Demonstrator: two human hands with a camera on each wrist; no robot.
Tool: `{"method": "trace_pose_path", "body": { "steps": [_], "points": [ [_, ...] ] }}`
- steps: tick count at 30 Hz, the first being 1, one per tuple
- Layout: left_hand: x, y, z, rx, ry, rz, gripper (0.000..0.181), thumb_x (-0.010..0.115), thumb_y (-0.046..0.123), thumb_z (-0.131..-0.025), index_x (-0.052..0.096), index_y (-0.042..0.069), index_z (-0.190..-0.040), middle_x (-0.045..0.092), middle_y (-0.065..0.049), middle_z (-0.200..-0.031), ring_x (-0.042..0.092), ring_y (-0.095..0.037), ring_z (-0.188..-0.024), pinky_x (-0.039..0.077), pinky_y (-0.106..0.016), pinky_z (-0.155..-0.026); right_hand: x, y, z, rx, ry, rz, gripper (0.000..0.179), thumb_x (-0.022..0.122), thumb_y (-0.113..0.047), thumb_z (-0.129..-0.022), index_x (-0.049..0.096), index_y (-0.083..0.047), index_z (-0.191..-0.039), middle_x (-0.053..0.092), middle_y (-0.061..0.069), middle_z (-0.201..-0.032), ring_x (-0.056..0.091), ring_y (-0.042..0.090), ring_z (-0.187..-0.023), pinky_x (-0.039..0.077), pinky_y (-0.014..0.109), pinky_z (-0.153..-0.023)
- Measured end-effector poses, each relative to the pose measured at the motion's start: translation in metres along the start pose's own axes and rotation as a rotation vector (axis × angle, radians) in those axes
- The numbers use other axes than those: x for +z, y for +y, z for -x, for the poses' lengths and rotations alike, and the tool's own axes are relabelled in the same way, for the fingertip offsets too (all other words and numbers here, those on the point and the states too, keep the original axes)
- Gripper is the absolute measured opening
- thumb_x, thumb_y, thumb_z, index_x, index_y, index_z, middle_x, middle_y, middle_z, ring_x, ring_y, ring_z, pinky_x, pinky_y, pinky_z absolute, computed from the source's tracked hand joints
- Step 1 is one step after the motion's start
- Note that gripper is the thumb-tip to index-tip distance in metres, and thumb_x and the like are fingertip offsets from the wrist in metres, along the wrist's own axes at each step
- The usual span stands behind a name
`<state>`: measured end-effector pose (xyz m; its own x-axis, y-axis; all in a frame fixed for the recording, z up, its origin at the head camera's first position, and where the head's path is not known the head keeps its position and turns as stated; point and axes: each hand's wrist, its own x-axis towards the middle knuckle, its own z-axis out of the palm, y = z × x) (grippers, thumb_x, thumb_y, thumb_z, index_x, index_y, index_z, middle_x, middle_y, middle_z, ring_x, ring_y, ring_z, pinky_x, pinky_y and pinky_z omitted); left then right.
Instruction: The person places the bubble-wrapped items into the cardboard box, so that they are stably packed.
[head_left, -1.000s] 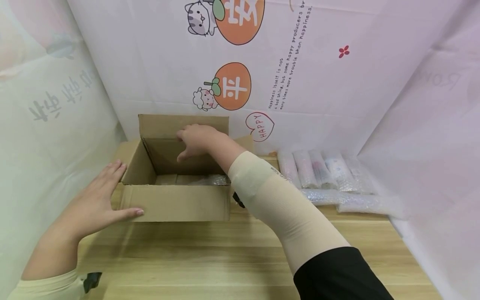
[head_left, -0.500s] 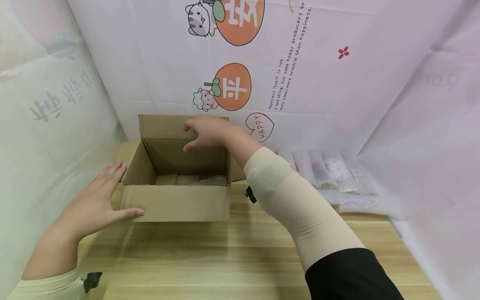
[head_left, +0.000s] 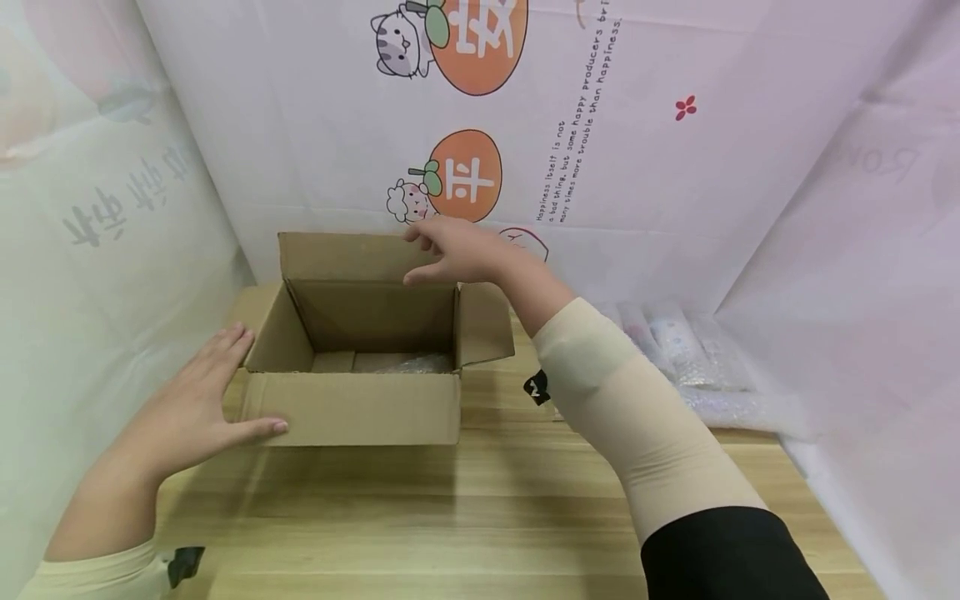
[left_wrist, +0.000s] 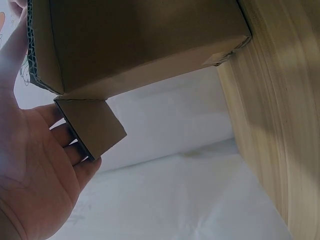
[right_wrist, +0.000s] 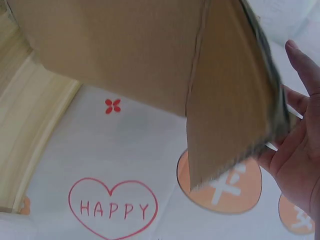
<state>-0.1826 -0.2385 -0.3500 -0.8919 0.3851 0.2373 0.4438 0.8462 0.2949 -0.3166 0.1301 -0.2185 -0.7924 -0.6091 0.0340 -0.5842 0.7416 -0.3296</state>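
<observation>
Brown cardboard forms the box [head_left: 371, 317], which stands on the wood-grain table [head_left: 412, 517] with its flaps folded away from the mouth. At the box's left side I see the person's left hand [head_left: 187, 408], fingers fairly straight and thumb spread well apart from them: the fingertips touch the left flap [head_left: 258, 302], while the thumb lies on the front flap [head_left: 352, 410]. Above the box's far right corner is the right hand [head_left: 457, 250], thumb and fingers apart, the fingers loosely bent with nothing gripped between them. It is close by the back flap [head_left: 337, 257], though I can't tell whether it touches. Down inside the box, toward its right end, lies something in clear wrap [head_left: 423, 364]; what it contains I can't make out. To the right of the box, past the right flap [head_left: 483, 325], several bubble-wrapped packages [head_left: 686, 346] lie side by side, partly hidden by the beige sleeve [head_left: 622, 417]. Behind the box hangs a white sheet [head_left: 637, 167] printed with orange fruit [head_left: 457, 150] and small animals.
</observation>
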Motion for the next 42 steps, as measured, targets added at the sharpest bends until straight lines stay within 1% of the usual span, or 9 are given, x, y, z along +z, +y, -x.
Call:
{"method": "trace_pose_path", "body": {
  "steps": [3, 7, 10, 16, 19, 23, 27, 35, 42],
  "points": [
    [0.001, 0.0, 0.0, 0.001, 0.001, 0.001, 0.12, 0.075, 0.063, -0.075, 0.004, 0.016, -0.16, 0.005, -0.01, -0.166, 0.003, -0.034, -0.152, 0.003, -0.053, -0.123, -0.006, 0.008, 0.011, 0.001, 0.037, -0.029, 0.075, 0.072, -0.055, -0.083, 0.048, -0.016, -0.141, 0.056, 0.004, -0.13, 0.052, 0.019, -0.122, 0.045, 0.034, -0.102],
    [0.001, 0.0, 0.001, 0.001, 0.0, 0.003, 0.12, 0.075, 0.063, -0.075, 0.004, 0.016, -0.16, 0.005, -0.01, -0.166, 0.003, -0.035, -0.152, 0.003, -0.053, -0.123, -0.011, 0.02, 0.029, 0.015, 0.092, -0.038, 0.074, 0.072, -0.055, -0.084, 0.047, -0.017, -0.142, 0.055, 0.005, -0.132, 0.052, 0.02, -0.12, 0.046, 0.036, -0.1],
    [0.001, 0.0, 0.001, 0.002, 0.005, 0.0, 0.12, 0.075, 0.063, -0.075, 0.005, 0.016, -0.16, 0.005, -0.01, -0.166, 0.004, -0.035, -0.152, 0.003, -0.052, -0.123, -0.013, 0.032, 0.044, 0.027, 0.14, -0.032, 0.073, 0.07, -0.056, -0.084, 0.047, -0.017, -0.141, 0.055, 0.003, -0.131, 0.052, 0.019, -0.119, 0.046, 0.037, -0.099],
    [0.0, 0.0, 0.001, 0.0, 0.006, 0.005, 0.119, 0.075, 0.063, -0.075, 0.005, 0.016, -0.16, 0.005, -0.01, -0.166, 0.004, -0.035, -0.152, 0.003, -0.051, -0.124, -0.015, 0.059, 0.072, 0.062, 0.204, -0.077, 0.072, 0.069, -0.057, -0.085, 0.048, -0.015, -0.139, 0.054, 0.001, -0.13, 0.052, 0.019, -0.117, 0.048, 0.039, -0.097],
    [0.0, 0.0, 0.0, -0.003, 0.004, 0.009, 0.119, 0.075, 0.062, -0.075, 0.005, 0.017, -0.16, 0.005, -0.009, -0.166, 0.003, -0.034, -0.152, 0.003, -0.052, -0.123, -0.016, 0.071, 0.087, 0.088, 0.216, -0.077, 0.075, 0.069, -0.058, -0.084, 0.047, -0.015, -0.141, 0.054, 0.001, -0.13, 0.052, 0.019, -0.116, 0.049, 0.041, -0.095],
    [0.0, 0.0, 0.0, -0.006, -0.002, 0.011, 0.119, 0.075, 0.063, -0.075, 0.005, 0.017, -0.16, 0.004, -0.009, -0.166, 0.003, -0.035, -0.152, 0.004, -0.054, -0.123, -0.015, 0.084, 0.106, 0.134, 0.225, -0.078, 0.076, 0.07, -0.058, -0.083, 0.045, -0.017, -0.143, 0.053, 0.001, -0.131, 0.051, 0.02, -0.119, 0.048, 0.045, -0.098],
    [0.0, 0.0, 0.0, -0.007, -0.006, 0.01, 0.119, 0.075, 0.063, -0.075, 0.004, 0.016, -0.16, 0.004, -0.009, -0.166, 0.003, -0.035, -0.152, 0.004, -0.054, -0.123, -0.015, 0.096, 0.124, 0.17, 0.242, -0.08, 0.076, 0.07, -0.057, -0.084, 0.044, -0.016, -0.144, 0.053, 0.004, -0.132, 0.05, 0.022, -0.122, 0.047, 0.049, -0.1],
    [0.0, -0.001, -0.001, -0.005, -0.004, 0.01, 0.119, 0.075, 0.063, -0.075, 0.005, 0.017, -0.16, 0.004, -0.008, -0.166, 0.003, -0.033, -0.153, 0.004, -0.052, -0.123, -0.01, 0.119, 0.162, 0.212, 0.261, -0.07, 0.078, 0.068, -0.056, -0.086, 0.043, -0.013, -0.145, 0.052, 0.008, -0.135, 0.049, 0.026, -0.123, 0.045, 0.052, -0.101],
    [0.0, -0.001, 0.0, -0.012, -0.006, 0.013, 0.119, 0.075, 0.064, -0.075, 0.005, 0.016, -0.16, 0.005, -0.008, -0.166, 0.003, -0.033, -0.153, 0.007, -0.054, -0.123, -0.003, 0.132, 0.19, 0.238, 0.247, -0.063, 0.078, 0.068, -0.054, -0.087, 0.042, -0.011, -0.146, 0.051, 0.01, -0.137, 0.048, 0.028, -0.125, 0.043, 0.054, -0.103]
  ]
}}
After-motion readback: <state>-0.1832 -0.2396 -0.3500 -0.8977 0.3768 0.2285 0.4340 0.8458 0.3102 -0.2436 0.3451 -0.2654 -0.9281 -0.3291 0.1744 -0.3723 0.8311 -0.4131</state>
